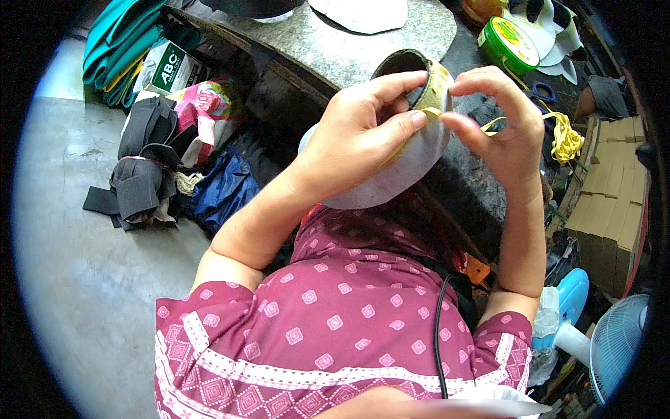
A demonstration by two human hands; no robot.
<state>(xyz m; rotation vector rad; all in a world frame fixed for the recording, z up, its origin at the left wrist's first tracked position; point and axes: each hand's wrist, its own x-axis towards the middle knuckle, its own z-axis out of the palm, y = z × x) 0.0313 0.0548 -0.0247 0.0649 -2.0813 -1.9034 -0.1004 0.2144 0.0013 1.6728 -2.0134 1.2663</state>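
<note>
Left hand (345, 133): thumb and fingers clasp the upper part of a grey brimmed piece (394, 178), thumb near a narrow yellow strip (433, 111). Right hand (513, 129): thumb and index tips stand apart at the piece's right side; from here I cannot tell whether they pinch the strip. The piece is raised before the wearer's torso, near the worktable (426, 31). Outward, right: yellow bundle (567, 140), round green container (508, 43). Left, low: black fabric roll (143, 185).
</note>
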